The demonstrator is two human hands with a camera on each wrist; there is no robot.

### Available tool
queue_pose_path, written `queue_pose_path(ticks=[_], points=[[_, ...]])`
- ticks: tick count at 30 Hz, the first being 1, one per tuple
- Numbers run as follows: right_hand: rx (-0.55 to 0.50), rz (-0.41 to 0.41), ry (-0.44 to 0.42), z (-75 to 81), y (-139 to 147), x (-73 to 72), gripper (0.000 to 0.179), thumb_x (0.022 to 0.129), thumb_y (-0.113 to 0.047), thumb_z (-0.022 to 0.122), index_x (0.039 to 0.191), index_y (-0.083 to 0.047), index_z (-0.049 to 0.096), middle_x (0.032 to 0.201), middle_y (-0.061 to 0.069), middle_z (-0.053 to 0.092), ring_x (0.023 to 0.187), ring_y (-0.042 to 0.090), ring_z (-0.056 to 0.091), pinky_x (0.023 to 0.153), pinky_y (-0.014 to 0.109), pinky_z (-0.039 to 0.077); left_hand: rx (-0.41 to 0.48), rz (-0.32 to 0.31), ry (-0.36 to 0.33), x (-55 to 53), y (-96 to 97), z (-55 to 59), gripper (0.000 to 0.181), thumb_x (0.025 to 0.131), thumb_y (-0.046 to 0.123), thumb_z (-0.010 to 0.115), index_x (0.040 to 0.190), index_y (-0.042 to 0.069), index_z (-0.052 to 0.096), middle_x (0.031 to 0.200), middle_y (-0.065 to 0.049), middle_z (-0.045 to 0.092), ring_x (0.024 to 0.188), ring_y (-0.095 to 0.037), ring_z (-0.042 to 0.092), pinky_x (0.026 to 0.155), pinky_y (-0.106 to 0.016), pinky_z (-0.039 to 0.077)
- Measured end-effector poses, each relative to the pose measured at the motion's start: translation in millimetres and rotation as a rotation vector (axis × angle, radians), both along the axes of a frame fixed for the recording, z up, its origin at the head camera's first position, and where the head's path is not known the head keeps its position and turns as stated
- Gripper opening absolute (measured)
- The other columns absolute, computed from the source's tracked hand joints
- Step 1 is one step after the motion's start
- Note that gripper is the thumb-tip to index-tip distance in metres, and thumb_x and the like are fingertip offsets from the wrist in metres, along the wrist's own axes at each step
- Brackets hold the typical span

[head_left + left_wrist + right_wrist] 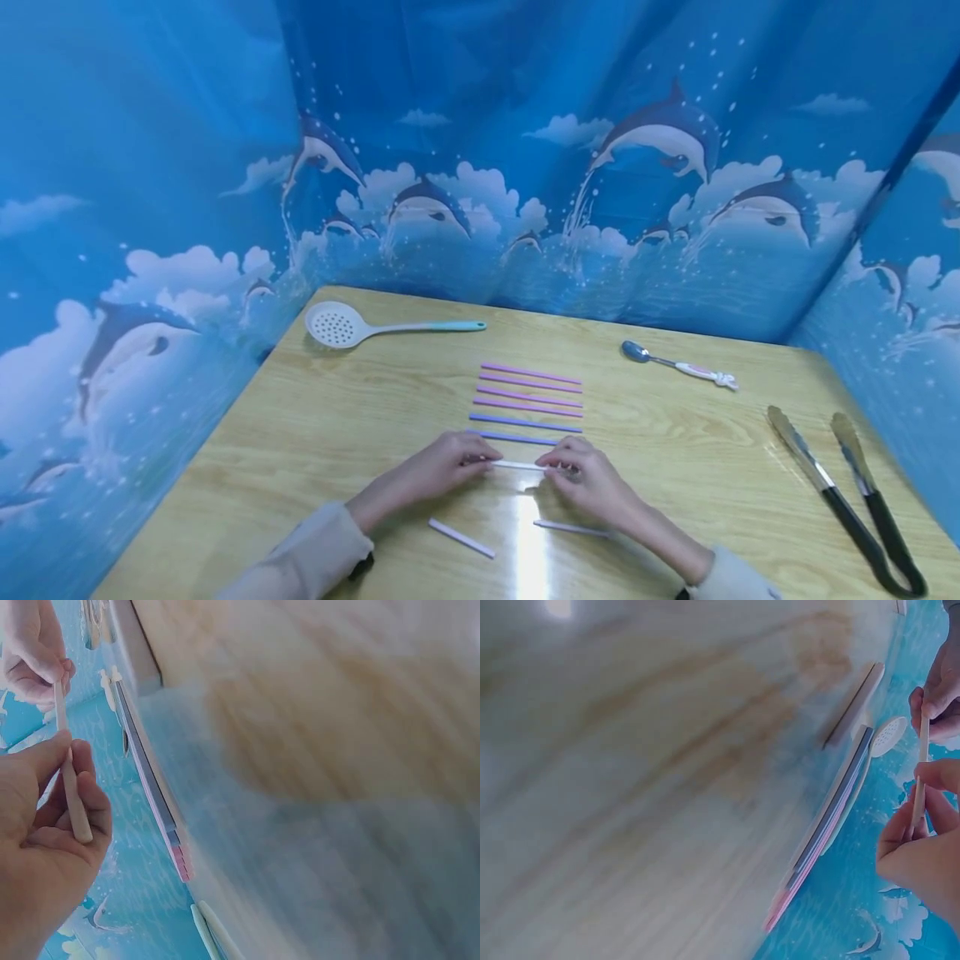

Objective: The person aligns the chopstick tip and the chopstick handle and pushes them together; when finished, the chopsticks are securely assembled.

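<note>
A slim white stick is stretched between my two hands, close over the near side of a row of coloured sticks. My left hand pinches its left end between thumb and fingers. At the other end my right hand pinches it the same way. The left wrist view shows the stick running across my curled fingers. Just beyond my hands lie two blue sticks, roughly parallel, and past them several pink sticks. Nearer me, a pale stick lies slanted on the left and another pale stick on the right.
On the wood-grain table, a skimmer with a turquoise handle lies at the back left. A small spoon rests at the back right, and black-handled tongs lie spread near the right edge. A dolphin-print curtain surrounds the table.
</note>
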State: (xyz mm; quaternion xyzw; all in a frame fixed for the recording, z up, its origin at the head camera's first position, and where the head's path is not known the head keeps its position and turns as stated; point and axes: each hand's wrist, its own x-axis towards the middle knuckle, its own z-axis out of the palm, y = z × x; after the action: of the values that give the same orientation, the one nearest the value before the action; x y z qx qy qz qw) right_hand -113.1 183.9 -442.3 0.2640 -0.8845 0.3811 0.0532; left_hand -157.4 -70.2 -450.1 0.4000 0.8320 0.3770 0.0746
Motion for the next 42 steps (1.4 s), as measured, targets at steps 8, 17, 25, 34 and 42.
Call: queue_pose_path(ticks=[8, 17, 25, 34, 42], points=[[0.056, -0.073, -0.024, -4.6, 10.8, -6.0, 0.015, 0.079, 0.002, 0.069, 0.092, -0.005, 0.072, 0.084, -0.004, 0.061, 0.077, 0.009, 0.055, 0.069, 0.022, 0.052, 0.006, 0.06, 0.0, -9.0, -6.9, -4.2, 0.02, 0.09, 0.007, 0.063, 0.108, 0.002, 0.069, 0.105, -0.012, 0.069, 0.095, -0.022, 0.065, 0.085, -0.025, 0.053], [0.114, -0.079, -0.042, -12.9, 16.8, -19.2, 0.01, 0.08, -0.002, 0.07, 0.089, -0.006, 0.072, 0.085, 0.0, 0.065, 0.078, 0.013, 0.057, 0.069, 0.024, 0.051, -0.028, 0.126, -0.096, -19.0, -6.4, -12.9, 0.017, 0.088, 0.009, 0.065, 0.102, 0.001, 0.071, 0.098, -0.011, 0.071, 0.091, -0.023, 0.065, 0.083, -0.028, 0.053], [0.124, -0.067, -0.033, -18.5, 15.5, -24.6, 0.008, 0.08, 0.0, 0.069, 0.085, -0.005, 0.071, 0.083, 0.0, 0.065, 0.077, 0.012, 0.057, 0.07, 0.025, 0.05, -0.069, 0.131, -0.068, -22.3, -1.1, -17.4, 0.014, 0.086, 0.005, 0.066, 0.098, 0.0, 0.071, 0.093, -0.011, 0.071, 0.089, -0.024, 0.064, 0.083, -0.032, 0.053], [0.123, -0.065, -0.049, -17.5, 15.0, -26.3, 0.007, 0.08, 0.0, 0.069, 0.085, -0.005, 0.071, 0.082, 0.0, 0.064, 0.076, 0.012, 0.056, 0.07, 0.025, 0.051, -0.106, 0.146, -0.061, -22.7, 2.2, -14.4, 0.014, 0.086, 0.004, 0.066, 0.098, 0.0, 0.071, 0.092, -0.01, 0.068, 0.086, -0.023, 0.063, 0.08, -0.031, 0.053], [0.107, -0.044, -0.06, -14.6, 15.9, -24.5, 0.005, 0.081, -0.001, 0.07, 0.085, -0.005, 0.07, 0.081, -0.001, 0.063, 0.075, 0.01, 0.056, 0.068, 0.024, 0.049, -0.12, 0.128, -0.025, -22.8, 1.6, -14.6, 0.014, 0.085, 0.003, 0.066, 0.098, 0.0, 0.071, 0.091, -0.009, 0.069, 0.086, -0.023, 0.063, 0.081, -0.031, 0.053]])
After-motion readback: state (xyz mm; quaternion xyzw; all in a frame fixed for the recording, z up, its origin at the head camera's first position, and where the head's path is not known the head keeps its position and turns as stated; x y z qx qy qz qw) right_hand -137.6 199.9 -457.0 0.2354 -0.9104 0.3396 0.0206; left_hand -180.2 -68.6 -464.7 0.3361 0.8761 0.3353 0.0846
